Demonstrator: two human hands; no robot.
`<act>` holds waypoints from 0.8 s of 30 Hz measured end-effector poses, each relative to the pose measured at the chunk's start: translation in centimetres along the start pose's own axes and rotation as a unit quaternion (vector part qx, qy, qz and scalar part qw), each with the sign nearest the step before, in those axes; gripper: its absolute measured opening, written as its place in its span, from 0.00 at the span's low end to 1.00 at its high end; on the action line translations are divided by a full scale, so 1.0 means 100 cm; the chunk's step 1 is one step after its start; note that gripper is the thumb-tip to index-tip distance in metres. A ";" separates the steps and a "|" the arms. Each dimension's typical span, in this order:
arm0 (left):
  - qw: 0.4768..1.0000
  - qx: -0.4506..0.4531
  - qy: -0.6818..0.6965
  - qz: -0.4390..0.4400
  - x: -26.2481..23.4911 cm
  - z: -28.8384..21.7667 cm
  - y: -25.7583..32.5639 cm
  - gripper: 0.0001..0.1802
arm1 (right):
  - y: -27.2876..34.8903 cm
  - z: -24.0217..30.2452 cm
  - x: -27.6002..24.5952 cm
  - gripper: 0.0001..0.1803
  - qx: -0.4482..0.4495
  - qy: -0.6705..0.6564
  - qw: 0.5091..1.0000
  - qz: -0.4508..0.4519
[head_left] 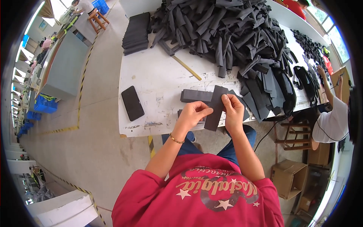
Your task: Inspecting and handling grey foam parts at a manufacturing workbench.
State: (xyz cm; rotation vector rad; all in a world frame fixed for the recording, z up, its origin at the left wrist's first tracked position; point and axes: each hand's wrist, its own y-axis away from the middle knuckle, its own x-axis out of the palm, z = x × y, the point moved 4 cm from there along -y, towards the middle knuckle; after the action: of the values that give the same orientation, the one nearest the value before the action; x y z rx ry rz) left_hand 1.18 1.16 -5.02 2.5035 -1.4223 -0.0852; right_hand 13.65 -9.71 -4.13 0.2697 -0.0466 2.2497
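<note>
A flat dark grey fabric strip (pixel 216 113) is held up over the table's near edge, in front of my body. My left hand (pixel 193 114) pinches thumb and forefinger at the strip's left edge. On its right edge, my right hand (pixel 233 110) grips it with the thumb on the upper face. Behind the strip lies a small stack of similar dark strips (pixel 194 95), partly hidden by it. A large heap of dark fabric tubes (pixel 227 34) covers the far part of the table. Flat dark pieces (pixel 261 94) lie to the right of my hands.
On the white table (pixel 151 81) lie a black phone (pixel 132 103), a yellowish flat stick (pixel 187 68) and a neat dark stack (pixel 136 34). At right are a black padded piece (pixel 284 90), a wooden stool (pixel 297 134), a cardboard box (pixel 289 178) and a co-worker in white (pixel 332 121).
</note>
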 end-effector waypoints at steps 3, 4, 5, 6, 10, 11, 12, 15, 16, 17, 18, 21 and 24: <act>0.996 0.011 0.081 0.025 0.001 0.003 -0.001 0.11 | 0.003 0.000 0.004 0.11 0.015 -0.039 0.999 0.009; 0.996 0.012 0.081 0.024 0.001 0.006 -0.001 0.11 | 0.003 0.000 0.005 0.11 0.015 -0.039 0.999 0.010; 0.988 0.010 0.146 0.057 0.003 0.009 -0.001 0.11 | 0.003 -0.001 0.006 0.11 0.028 -0.057 0.998 0.012; 0.973 0.008 0.211 0.092 0.007 0.006 0.000 0.12 | 0.004 -0.003 0.005 0.11 0.041 -0.075 0.996 0.012; 0.968 -0.042 0.244 0.034 0.016 0.003 0.000 0.13 | 0.001 -0.002 0.000 0.11 0.030 -0.087 0.996 -0.010; 0.969 -0.021 0.244 0.028 0.017 0.006 -0.003 0.15 | 0.002 0.000 0.000 0.11 0.022 -0.070 0.997 -0.017; 0.969 0.001 0.245 0.022 0.017 0.008 -0.006 0.18 | 0.002 0.002 0.001 0.11 0.014 -0.053 0.998 -0.024; 0.996 0.061 0.053 0.025 0.014 0.011 -0.011 0.23 | 0.003 -0.006 -0.001 0.10 -0.001 -0.014 0.999 -0.051; 0.996 0.061 0.053 0.025 0.015 0.010 -0.013 0.23 | 0.003 -0.006 -0.001 0.10 -0.001 -0.014 0.999 -0.051; 0.996 0.044 0.073 0.015 0.017 0.010 -0.016 0.23 | 0.003 -0.005 -0.003 0.10 -0.012 -0.003 0.998 -0.058; 0.995 0.028 0.092 0.004 0.018 0.009 -0.017 0.23 | 0.004 -0.003 -0.003 0.10 -0.024 0.007 0.998 -0.065; 0.987 -0.016 0.163 0.002 0.016 0.009 -0.021 0.21 | 0.006 -0.003 -0.005 0.11 -0.030 -0.009 0.997 -0.064; 0.962 -0.100 0.253 0.016 0.017 -0.005 -0.008 0.17 | 0.009 -0.009 -0.010 0.11 -0.052 0.002 0.996 -0.078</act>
State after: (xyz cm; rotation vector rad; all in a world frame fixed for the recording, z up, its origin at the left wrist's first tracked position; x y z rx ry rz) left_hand 2.84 0.24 -4.61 2.1287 -1.1710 0.3726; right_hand 13.47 -10.91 -5.18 0.2048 -0.1355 2.0860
